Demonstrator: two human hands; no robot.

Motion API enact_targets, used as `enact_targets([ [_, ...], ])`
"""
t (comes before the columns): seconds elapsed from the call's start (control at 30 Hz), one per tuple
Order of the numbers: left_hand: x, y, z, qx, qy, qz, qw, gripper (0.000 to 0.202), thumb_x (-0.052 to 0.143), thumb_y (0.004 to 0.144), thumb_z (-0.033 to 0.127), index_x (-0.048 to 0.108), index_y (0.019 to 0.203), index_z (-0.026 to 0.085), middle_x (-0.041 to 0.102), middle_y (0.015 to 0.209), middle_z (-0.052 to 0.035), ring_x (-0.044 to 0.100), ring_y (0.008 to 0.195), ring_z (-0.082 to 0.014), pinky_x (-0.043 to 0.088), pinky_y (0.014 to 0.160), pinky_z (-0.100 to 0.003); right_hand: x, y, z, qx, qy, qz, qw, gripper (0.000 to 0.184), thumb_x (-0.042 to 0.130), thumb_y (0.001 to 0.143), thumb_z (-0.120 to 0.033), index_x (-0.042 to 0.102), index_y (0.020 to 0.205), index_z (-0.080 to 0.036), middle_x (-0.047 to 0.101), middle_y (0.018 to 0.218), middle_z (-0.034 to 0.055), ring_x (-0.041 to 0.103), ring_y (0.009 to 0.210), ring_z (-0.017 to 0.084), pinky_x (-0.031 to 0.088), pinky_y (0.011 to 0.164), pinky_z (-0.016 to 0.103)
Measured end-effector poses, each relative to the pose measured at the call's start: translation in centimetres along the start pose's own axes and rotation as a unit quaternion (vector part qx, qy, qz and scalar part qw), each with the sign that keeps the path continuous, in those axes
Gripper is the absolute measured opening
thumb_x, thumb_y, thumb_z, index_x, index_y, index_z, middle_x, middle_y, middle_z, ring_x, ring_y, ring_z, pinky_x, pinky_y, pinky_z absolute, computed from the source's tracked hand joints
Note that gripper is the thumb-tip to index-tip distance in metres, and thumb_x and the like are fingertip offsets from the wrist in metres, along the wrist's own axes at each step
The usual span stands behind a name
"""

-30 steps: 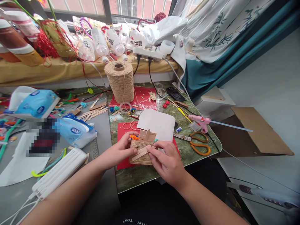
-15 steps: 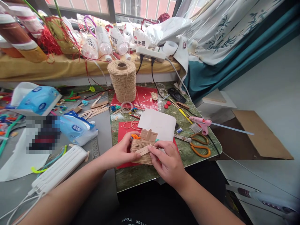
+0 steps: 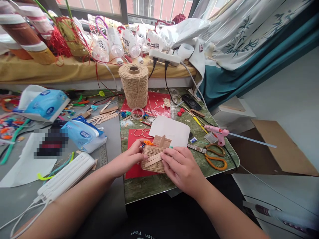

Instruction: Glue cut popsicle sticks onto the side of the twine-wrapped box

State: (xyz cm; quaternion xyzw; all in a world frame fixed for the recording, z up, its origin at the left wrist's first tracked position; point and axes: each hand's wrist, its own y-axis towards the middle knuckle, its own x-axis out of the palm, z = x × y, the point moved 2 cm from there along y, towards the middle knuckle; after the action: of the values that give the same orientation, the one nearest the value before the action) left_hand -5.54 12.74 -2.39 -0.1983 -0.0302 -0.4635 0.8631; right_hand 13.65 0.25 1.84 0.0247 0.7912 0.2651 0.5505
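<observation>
A small box wrapped in jute twine (image 3: 149,168) sits tilted between my hands, above a red sheet (image 3: 132,172). My left hand (image 3: 131,157) grips its left side, thumb along the front and fingers behind. Two pale wooden craft sticks (image 3: 153,160) lie slantwise across the twine face. My right hand (image 3: 183,167) pinches their right ends, and its fingers hide those ends. Flat wooden pieces (image 3: 160,141) with a pointed stick stand up at the box's back. Orange fuzzy trim (image 3: 148,142) shows at the top left corner, and a bit of teal at the top right.
Behind the box lie white paper (image 3: 171,129) and a big twine spool (image 3: 134,88). To the right are orange-handled scissors (image 3: 215,157) and a pink glue gun (image 3: 218,132). Loose craft sticks (image 3: 104,118), tissue packs (image 3: 83,132) and a white power strip (image 3: 66,174) lie left.
The view has shifted slightly. My left thumb has drawn back from the craft sticks to the box's left edge. My right fingers have closed further over the sticks' right ends.
</observation>
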Motion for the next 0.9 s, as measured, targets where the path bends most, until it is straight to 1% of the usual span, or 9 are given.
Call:
enact_targets([
  [0.07,0.06,0.06,-0.04,-0.004,0.009,0.013,1.0,0.047,0.062,0.09,0.025,0.045,0.134,0.025,0.062,0.138,-0.0063,0.052,0.138,-0.0302,0.038,0.118,-0.049,0.16,-0.13,0.05,0.005,0.01,0.011,1.0,0.032,0.064,0.095,-0.012,0.067,0.126,-0.018,0.074,0.123,0.01,0.062,0.107,0.027,0.052,0.093,0.047],
  [0.23,0.28,0.05,-0.18,-0.011,-0.002,0.003,1.0,0.048,0.063,0.087,0.02,0.046,0.132,0.024,0.063,0.129,-0.0051,0.053,0.135,-0.0303,0.04,0.115,-0.049,0.51,-0.3,-0.09,0.006,0.032,0.028,0.999,0.034,0.066,0.093,-0.01,0.068,0.126,-0.017,0.074,0.122,0.0105,0.063,0.107,0.027,0.053,0.093,0.046],
  [0.33,0.2,0.04,-0.12,-0.017,0.001,0.006,1.0,0.047,0.062,0.086,0.019,0.046,0.13,0.024,0.064,0.127,-0.0048,0.052,0.136,-0.0301,0.038,0.116,-0.049,0.62,-0.35,-0.09,0.013,0.041,0.028,0.999,0.04,0.066,0.093,-0.009,0.066,0.132,-0.017,0.073,0.123,0.0107,0.063,0.108,0.027,0.053,0.095,0.046],
  [0.43,0.21,0.11,0.03,-0.014,-0.003,-0.007,1.0,0.048,0.062,0.086,0.018,0.045,0.131,0.024,0.062,0.131,-0.0047,0.052,0.135,-0.0296,0.039,0.114,-0.048,0.66,-0.39,-0.05,0.013,0.037,0.012,0.999,0.047,0.065,0.094,-0.01,0.062,0.14,-0.016,0.072,0.124,0.0115,0.062,0.109,0.028,0.052,0.097,0.047],
  [0.53,0.3,0.16,0.14,-0.003,-0.012,-0.018,1.0,0.048,0.062,0.088,0.021,0.043,0.132,0.025,0.06,0.137,-0.0055,0.053,0.134,-0.0295,0.041,0.113,-0.047,0.63,-0.43,-0.02,0.009,0.026,0.004,1.0,0.045,0.064,0.094,-0.01,0.063,0.139,-0.015,0.071,0.124,0.0125,0.061,0.11,0.028,0.052,0.097,0.048],
  [0.63,0.39,0.13,0.13,-0.009,-0.006,-0.013,1.0,0.05,0.063,0.09,0.024,0.041,0.134,0.025,0.061,0.136,-0.0065,0.054,0.133,-0.03,0.042,0.111,-0.048,0.64,-0.51,-0.02,0.008,0.024,0.005,1.0,0.045,0.063,0.094,-0.009,0.063,0.139,-0.014,0.07,0.126,0.0137,0.06,0.11,0.029,0.052,0.097,0.048],
  [0.73,0.47,0.06,0.12,-0.01,0.0,-0.01,1.0,0.052,0.062,0.089,0.022,0.039,0.136,0.025,0.062,0.135,-0.0071,0.056,0.131,-0.03,0.042,0.111,-0.048,0.71,-0.64,-0.06,0.009,0.029,0.007,0.999,0.046,0.063,0.094,-0.01,0.062,0.14,-0.014,0.069,0.127,0.0137,0.06,0.111,0.029,0.052,0.097,0.048],
  [0.9,0.09,0.17,-0.35,0.004,0.016,0.004,1.0,0.047,0.058,0.09,0.022,0.044,0.134,0.026,0.061,0.139,-0.0057,0.052,0.136,-0.0305,0.039,0.114,-0.049,0.79,-0.69,-0.1,0.02,0.032,0.009,0.999,0.045,0.064,0.094,-0.009,0.063,0.139,-0.015,0.069,0.127,0.013,0.059,0.112,0.029,0.052,0.098,0.049],
])
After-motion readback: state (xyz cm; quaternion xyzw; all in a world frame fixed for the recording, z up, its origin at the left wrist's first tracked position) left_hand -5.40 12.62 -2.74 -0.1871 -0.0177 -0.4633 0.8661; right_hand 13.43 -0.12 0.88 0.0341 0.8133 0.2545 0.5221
